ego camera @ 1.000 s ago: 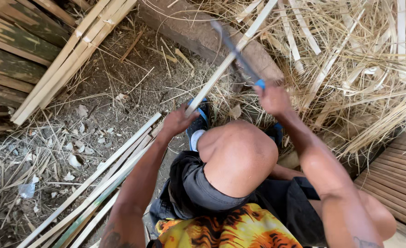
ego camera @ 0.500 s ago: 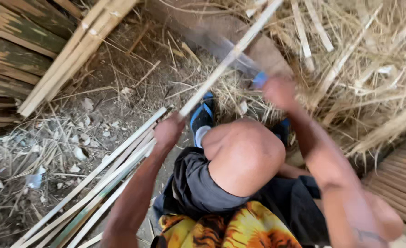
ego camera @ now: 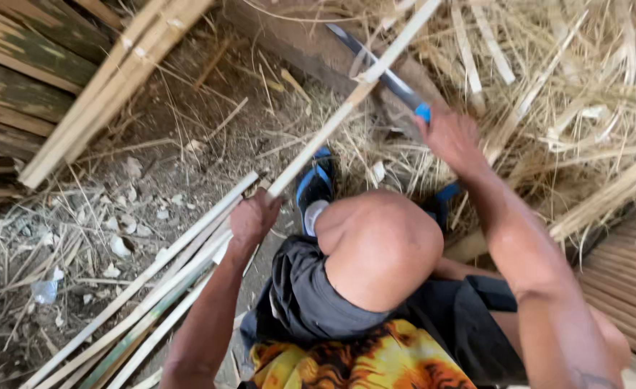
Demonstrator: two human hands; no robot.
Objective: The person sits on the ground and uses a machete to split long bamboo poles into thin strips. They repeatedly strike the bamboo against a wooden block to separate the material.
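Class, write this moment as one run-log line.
left hand: grips bamboo strip | right hand: holds blue-handled knife against strip | ground: split strips, straw

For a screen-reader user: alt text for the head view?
A seated person's left hand grips a long bamboo strip while the right hand holds a blue-handled knife against it, amid straw and more strips on dirt.

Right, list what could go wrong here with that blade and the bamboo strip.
1. The right hand holds a long knife against the bamboo strip, which the left hand grips lower down. If the blade runs down the strip, it could reach that hand.
2. The bare knee and the foot in a blue sandal sit just under the strip; a slip could strike them.
3. The split strip's edges may leave splinters in the bare palm.
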